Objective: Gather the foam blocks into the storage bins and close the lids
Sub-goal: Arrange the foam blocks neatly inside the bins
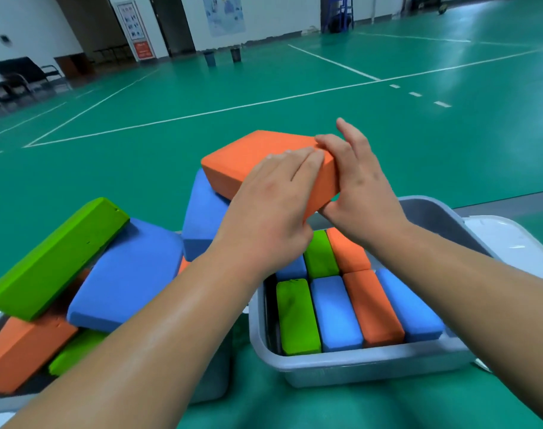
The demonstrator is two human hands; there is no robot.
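An orange block (264, 156) is grasped by the left hand (264, 212) from above and by the right hand (360, 193) at its end. A blue block (202, 218) is seen just below it.

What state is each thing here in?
Orange block: held by both hands.
Left hand: grips orange block.
Right hand: pinches orange block.
Right bin: open, neatly packed.
Left bin: open, heaped above its rim.
Lid: off, beside right bin.

Left hand (273, 193) and right hand (361, 187) gripped an orange rectangular foam block (251, 156), over two block-filled grey plastic bins (372, 370).
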